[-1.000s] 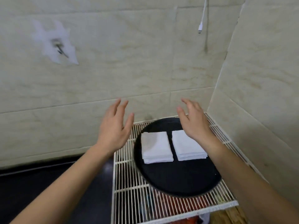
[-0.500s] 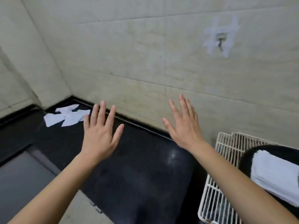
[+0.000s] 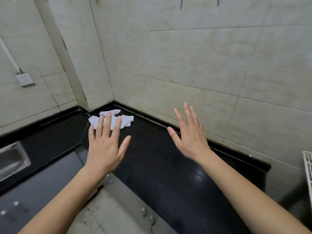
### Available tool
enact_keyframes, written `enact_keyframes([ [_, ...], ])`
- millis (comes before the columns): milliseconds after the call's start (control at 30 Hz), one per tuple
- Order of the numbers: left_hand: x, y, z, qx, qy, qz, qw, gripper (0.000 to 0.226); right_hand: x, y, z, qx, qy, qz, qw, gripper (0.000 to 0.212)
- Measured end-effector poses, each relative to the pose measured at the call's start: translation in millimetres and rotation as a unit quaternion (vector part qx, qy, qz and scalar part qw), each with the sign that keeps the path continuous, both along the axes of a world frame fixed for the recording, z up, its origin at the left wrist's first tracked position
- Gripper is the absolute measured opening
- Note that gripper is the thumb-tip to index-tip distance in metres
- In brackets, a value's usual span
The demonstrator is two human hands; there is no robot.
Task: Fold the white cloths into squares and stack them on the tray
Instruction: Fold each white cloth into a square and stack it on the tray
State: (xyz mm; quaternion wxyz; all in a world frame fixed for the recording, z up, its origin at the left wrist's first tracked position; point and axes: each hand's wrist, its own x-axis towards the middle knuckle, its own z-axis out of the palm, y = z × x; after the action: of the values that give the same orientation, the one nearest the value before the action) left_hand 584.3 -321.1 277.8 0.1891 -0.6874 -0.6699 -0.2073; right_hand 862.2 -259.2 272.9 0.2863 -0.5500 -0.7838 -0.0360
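From the head camera, your left hand [image 3: 105,147] is stretched out flat over the glossy black stone countertop [image 3: 152,149], its fingers [image 3: 108,123] straight and slightly spread, the thumb angled out to the right, gripping nothing. The crumpled white cloths [image 3: 127,120] lie unfolded in a small heap far back on that countertop, in the corner where the two beige tiled walls [image 3: 202,65] meet. In this view the tips of your three longest left fingers overlap the near edge of the heap, with white cloth showing to either side of them and beyond; whether they touch the cloth or hover above it cannot be told. Your right hand [image 3: 190,137] is held up to the right, palm tilted inward, its fingers [image 3: 187,114] straight and close together and holding nothing; it is well apart from the cloths, with bare black stone between. On the left wall there is a white wall socket [image 3: 24,79], and any marking on its face is too small to read. Below it, at the left edge, a stainless steel sink [image 3: 11,159] is sunk into the counter. At the far right edge a sliver of a white wire rack [image 3: 308,166] shows.
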Motion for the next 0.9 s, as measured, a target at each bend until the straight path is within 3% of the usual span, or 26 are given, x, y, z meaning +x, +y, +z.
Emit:
enact_keyframes([
  [433, -150, 43, -15, -0.004, 0.007, 0.024, 1.0, 0.072, -166, 56, -13, 0.063, -0.085, 0.066, 0.992, 0.073],
  [667, -224, 134, -39, -0.05, 0.056, 0.05, 0.996, 0.075, -242, 164, -40, 0.064, -0.082, 0.101, 0.989, 0.077],
  [900, -310, 249, -14, -0.072, 0.092, 0.09, 0.989, 0.076, -320, 295, -20, 0.046, -0.082, 0.116, 0.989, 0.078],
])
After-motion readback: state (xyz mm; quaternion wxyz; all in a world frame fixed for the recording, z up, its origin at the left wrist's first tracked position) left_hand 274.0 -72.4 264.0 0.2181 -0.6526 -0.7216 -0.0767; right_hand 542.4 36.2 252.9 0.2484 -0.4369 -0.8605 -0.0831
